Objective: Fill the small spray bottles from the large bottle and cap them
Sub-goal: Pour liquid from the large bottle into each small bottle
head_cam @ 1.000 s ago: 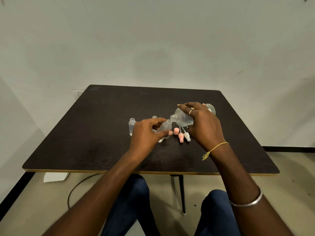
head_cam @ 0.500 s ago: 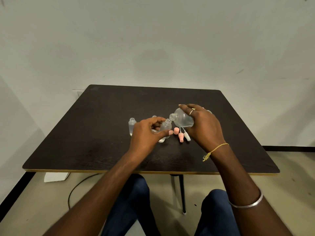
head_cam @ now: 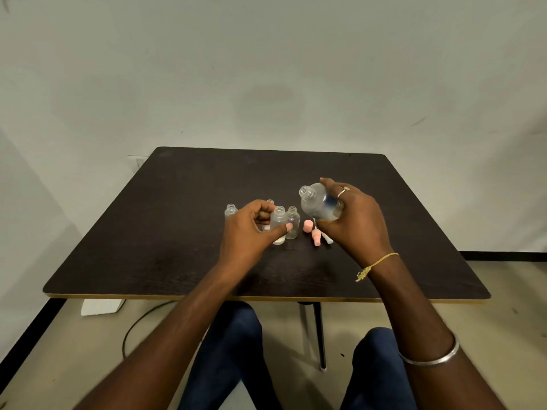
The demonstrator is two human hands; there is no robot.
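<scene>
Bottles first, from my left: one small spray bottle (head_cam: 230, 210) stands uncapped on the dark table (head_cam: 148, 247), its lower part hidden behind my left hand (head_cam: 250, 230). Past the knuckles only the rim of a second small bottle (head_cam: 270, 201) pokes up; the rest I cannot see. My left hand curls round a third small bottle (head_cam: 278, 221), thumb across its front and fingers behind. It is upright, and I cannot tell whether its base sits on the table or just off it. A whitish patch shows at its foot, and I cannot make out the fill level through the cloudy plastic. A fourth small bottle (head_cam: 293, 221) stands just beside it, open-necked.

Right of these lie a pink cap (head_cam: 308, 226), a pink spray head (head_cam: 316, 238) and a white spray head (head_cam: 328, 240), the last partly covered by my right hand (head_cam: 356, 224). That hand grips the large bottle (head_cam: 316, 204) in the air above the caps, fingers wrapped over its body, with the open neck tilted up and to the left. Its base is hidden in my palm. A bluish mark on its side, under my fingers, is too blurred to read. I can make out no brand or writing on any bottle.
</scene>
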